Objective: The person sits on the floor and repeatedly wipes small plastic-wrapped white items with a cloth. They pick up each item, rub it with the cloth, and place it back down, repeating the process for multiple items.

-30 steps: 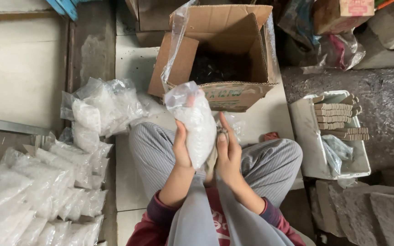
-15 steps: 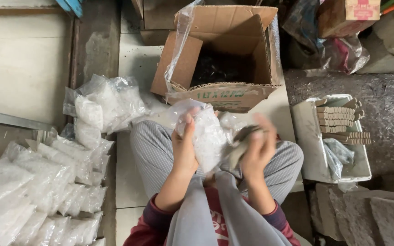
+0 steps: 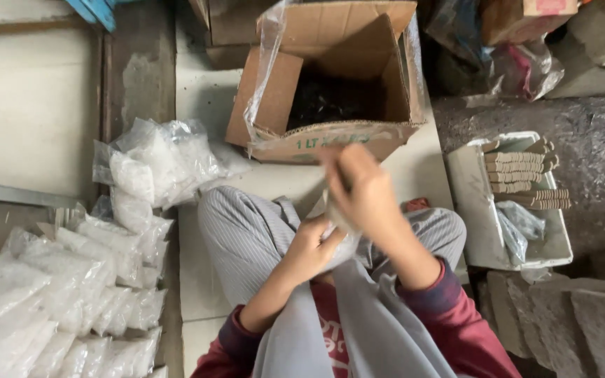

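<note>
On the tiled floor, straight ahead of the seated person's striped-trousered knees, stands the open brown cardboard box with a clear plastic liner (image 3: 330, 84), dark pieces heaped inside. Off to the left lies the big spread of filled clear plastic packets (image 3: 64, 301), with a looser mound of them (image 3: 155, 161) nearer the box. To the right sits a white foam tray holding stacked tan cardboard strips (image 3: 519, 175).

Down in the lap, the small clear plastic bag of white contents (image 3: 341, 234) is caught between both hands. The left hand (image 3: 309, 248) is curled under it, gripping the body; the right hand (image 3: 362, 189) is pinching the bag's neck, though blur hides the exact fingers.

Twisting goes best, I'd judge, with the lower hand holding steady.

Half a second ago the bag stood taller and plumper; now it is squeezed low and the right hand has risen.
</note>
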